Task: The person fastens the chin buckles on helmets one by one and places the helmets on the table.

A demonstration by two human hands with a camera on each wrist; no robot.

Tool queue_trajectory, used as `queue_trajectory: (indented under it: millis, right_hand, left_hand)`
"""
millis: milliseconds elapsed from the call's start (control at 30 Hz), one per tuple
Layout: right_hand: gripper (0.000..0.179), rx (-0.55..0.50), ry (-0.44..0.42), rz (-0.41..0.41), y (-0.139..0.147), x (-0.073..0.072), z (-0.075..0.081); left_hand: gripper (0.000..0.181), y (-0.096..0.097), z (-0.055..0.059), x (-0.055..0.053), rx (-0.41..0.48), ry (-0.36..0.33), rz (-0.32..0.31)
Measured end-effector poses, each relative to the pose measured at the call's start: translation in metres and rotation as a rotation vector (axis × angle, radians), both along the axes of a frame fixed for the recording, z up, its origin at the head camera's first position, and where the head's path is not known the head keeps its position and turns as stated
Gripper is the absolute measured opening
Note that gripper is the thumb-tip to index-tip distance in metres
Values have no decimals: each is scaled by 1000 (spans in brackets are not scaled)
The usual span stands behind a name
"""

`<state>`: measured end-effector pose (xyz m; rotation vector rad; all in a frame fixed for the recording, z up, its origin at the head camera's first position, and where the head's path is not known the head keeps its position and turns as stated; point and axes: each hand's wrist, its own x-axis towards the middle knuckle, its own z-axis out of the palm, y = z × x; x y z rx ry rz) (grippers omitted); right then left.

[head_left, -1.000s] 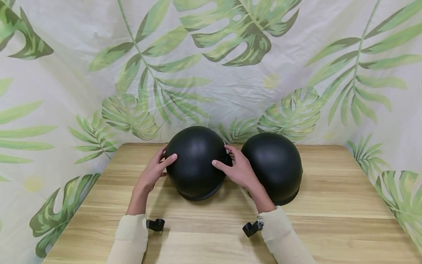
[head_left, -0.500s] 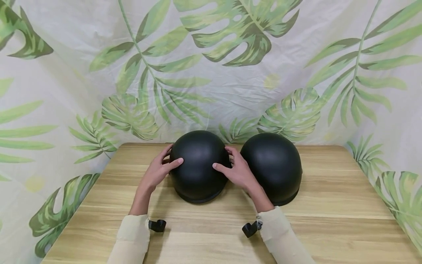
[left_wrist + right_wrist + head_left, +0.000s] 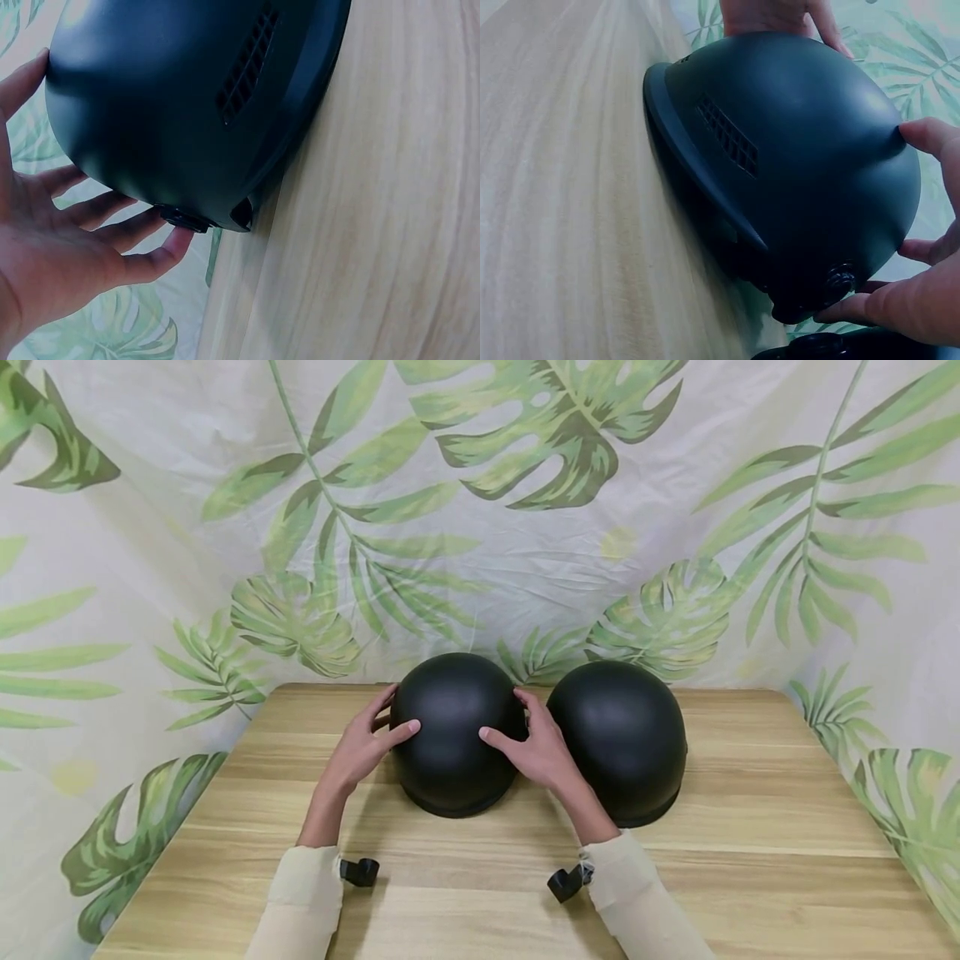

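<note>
A smooth black helmet sits dome up at the middle of the wooden table, held from both sides. My left hand grips its left side, thumb on the front of the shell and fingers spread round behind. On the opposite side, my right hand holds it the same way, just left of a second black helmet. The left wrist view shows a grid vent low on the shell, with fingertips near the rim. In the right wrist view, a round side knob is close to my fingers.
The wooden table reaches back to a leaf-patterned cloth hung behind and at both sides. A black wrist camera is strapped to my left wrist, and another black camera to my right.
The held helmet has shifted a little to the right, closer to the second helmet, and its tilted lower edge has levelled. My left hand moved right with it; my right hand stayed almost in place.
</note>
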<state>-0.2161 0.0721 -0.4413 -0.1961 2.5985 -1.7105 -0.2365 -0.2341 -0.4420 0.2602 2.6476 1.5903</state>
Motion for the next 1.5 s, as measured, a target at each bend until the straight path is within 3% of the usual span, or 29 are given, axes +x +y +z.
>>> queue_trajectory:
  millis: [300, 667, 1033, 1167, 1333, 1500]
  right_hand:
    - [93, 2, -57, -2, -3, -3, -6]
    - [95, -6, -34, 29, -10, -2, -8]
    - [87, 25, -39, 53, -6, -1, -6]
    - [84, 45, 1, 72, 2, 3, 3]
    - [80, 6, 65, 105, 27, 16, 20]
    - [72, -68, 103, 101, 66, 28, 39]
  left_hand:
    - [88, -1, 0, -1, -32, -4, -10]
    - [82, -18, 9, 2, -90, 3, -1]
    - [89, -17, 13, 2, -154, 2, 11]
    - [90, -10, 21, 4, -192, 93, 35]
    - [80, 19, 42, 12, -194, 310, 76]
    - [72, 64, 55, 20, -198, 484, 11]
